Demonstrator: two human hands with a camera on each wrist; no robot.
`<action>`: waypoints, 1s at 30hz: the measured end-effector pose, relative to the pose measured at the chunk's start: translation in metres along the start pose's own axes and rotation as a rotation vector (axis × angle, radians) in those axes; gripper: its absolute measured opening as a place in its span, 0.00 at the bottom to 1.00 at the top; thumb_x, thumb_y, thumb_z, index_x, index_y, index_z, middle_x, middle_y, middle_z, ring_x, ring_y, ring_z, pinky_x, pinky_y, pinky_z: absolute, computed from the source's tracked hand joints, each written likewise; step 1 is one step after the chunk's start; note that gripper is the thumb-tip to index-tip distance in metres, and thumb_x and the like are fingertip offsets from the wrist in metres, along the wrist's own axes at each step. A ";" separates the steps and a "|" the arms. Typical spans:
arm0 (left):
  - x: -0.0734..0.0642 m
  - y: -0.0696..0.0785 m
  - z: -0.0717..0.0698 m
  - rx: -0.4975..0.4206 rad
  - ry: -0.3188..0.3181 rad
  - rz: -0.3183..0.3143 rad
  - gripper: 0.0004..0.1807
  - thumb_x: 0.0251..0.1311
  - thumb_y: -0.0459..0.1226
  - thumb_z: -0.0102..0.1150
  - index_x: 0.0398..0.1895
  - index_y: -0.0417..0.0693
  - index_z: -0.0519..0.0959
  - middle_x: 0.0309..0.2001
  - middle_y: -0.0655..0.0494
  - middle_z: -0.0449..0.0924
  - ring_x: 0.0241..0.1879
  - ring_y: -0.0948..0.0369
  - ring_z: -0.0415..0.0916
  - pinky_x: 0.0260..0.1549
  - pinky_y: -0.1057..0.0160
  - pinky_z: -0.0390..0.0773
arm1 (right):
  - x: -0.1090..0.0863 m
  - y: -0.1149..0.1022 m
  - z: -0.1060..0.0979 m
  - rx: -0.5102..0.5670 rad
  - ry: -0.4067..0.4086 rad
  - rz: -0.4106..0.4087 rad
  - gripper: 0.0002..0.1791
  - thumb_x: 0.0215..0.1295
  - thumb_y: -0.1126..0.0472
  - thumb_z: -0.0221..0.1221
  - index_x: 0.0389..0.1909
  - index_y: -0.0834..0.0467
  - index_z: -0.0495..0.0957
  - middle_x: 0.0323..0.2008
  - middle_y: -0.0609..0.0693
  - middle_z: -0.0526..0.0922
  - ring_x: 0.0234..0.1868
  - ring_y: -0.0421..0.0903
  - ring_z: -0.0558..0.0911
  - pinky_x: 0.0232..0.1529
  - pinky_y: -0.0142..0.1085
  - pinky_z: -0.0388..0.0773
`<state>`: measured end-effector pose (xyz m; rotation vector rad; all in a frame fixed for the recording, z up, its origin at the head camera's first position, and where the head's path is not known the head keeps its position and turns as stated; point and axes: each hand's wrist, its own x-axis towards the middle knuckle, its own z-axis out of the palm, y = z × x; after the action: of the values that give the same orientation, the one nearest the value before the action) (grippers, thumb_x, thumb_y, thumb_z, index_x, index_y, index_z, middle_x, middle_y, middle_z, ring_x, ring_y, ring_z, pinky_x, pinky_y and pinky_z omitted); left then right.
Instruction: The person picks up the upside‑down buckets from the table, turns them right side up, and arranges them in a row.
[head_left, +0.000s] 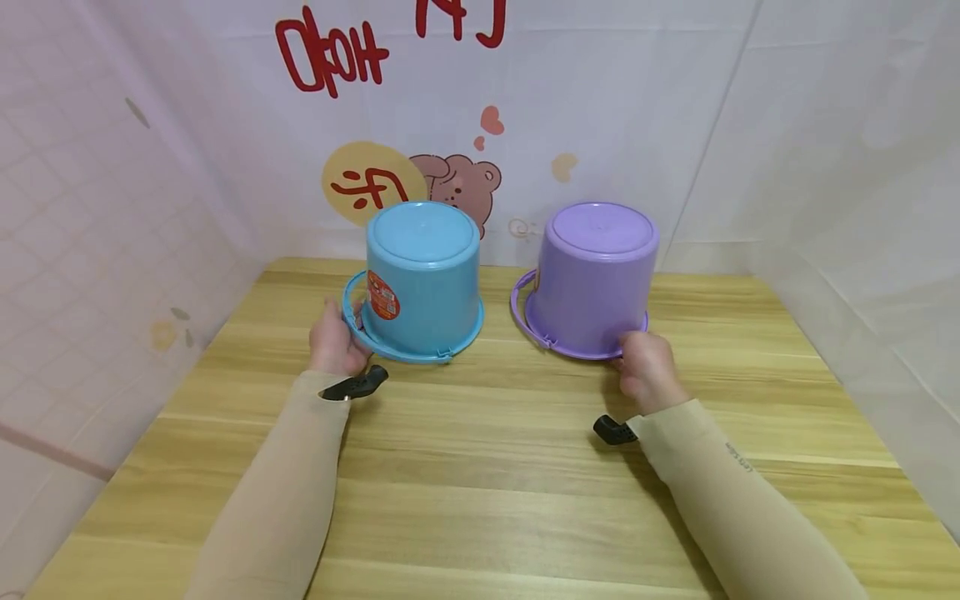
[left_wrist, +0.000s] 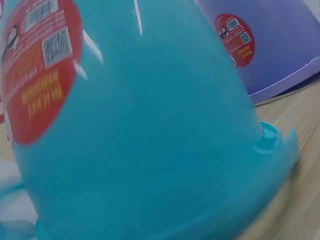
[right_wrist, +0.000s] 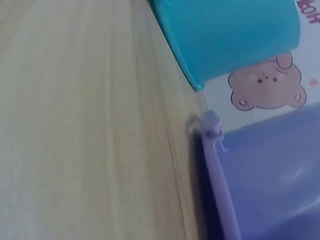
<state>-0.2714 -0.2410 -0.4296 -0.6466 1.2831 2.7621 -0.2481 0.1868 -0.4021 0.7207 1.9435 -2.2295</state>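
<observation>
Two plastic buckets sit upside down near the back of the wooden table. The blue bucket [head_left: 423, 292] on the left bears a red round label [head_left: 383, 295], and its handle [head_left: 351, 302] sticks out at the left. My left hand [head_left: 337, 340] grips its rim at the left, fingers partly behind the handle. On the right is the purple bucket [head_left: 596, 283], its handle [head_left: 522, 315] towards the blue one. My right hand [head_left: 648, 367] holds the purple rim at the front right, thumb on the outside, other fingers mostly hidden. In the right wrist view, dark shadow lies under the purple rim [right_wrist: 222, 192].
The wooden table [head_left: 480, 500] stretches in front of both buckets. Behind them hangs a white backdrop [head_left: 637, 100] with a printed bear [head_left: 468, 187] and red characters. White sheets flank the table left and right. Black wrist mounts [head_left: 356, 385] stick out from both sleeves.
</observation>
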 end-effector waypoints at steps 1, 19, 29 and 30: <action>0.000 0.001 0.000 0.025 0.001 0.009 0.40 0.59 0.64 0.41 0.68 0.52 0.60 0.64 0.56 0.64 0.64 0.63 0.62 0.64 0.58 0.60 | -0.001 0.000 0.001 -0.035 0.024 -0.009 0.35 0.61 0.70 0.41 0.71 0.64 0.45 0.65 0.53 0.55 0.46 0.43 0.69 0.46 0.30 0.70; -0.008 -0.004 0.014 0.426 0.131 0.244 0.35 0.68 0.48 0.44 0.74 0.53 0.45 0.63 0.50 0.55 0.58 0.57 0.57 0.62 0.60 0.59 | -0.005 0.005 0.009 -0.017 0.026 -0.109 0.40 0.55 0.71 0.45 0.71 0.60 0.43 0.70 0.54 0.52 0.69 0.48 0.53 0.70 0.41 0.48; -0.020 -0.001 0.013 0.578 0.174 0.276 0.32 0.66 0.58 0.38 0.71 0.61 0.54 0.73 0.62 0.47 0.71 0.59 0.45 0.68 0.58 0.49 | -0.005 0.006 0.010 -0.015 0.021 -0.125 0.41 0.55 0.70 0.46 0.71 0.57 0.43 0.70 0.54 0.53 0.70 0.48 0.53 0.70 0.42 0.47; -0.025 0.001 0.016 0.627 0.179 0.281 0.34 0.65 0.60 0.37 0.72 0.64 0.50 0.73 0.65 0.43 0.72 0.62 0.39 0.69 0.57 0.46 | -0.006 0.006 0.009 -0.021 0.025 -0.113 0.40 0.55 0.69 0.46 0.71 0.59 0.43 0.69 0.55 0.53 0.70 0.49 0.54 0.70 0.42 0.47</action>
<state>-0.2544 -0.2262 -0.4098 -0.7018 2.2825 2.2834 -0.2433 0.1755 -0.4047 0.6553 2.0662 -2.2693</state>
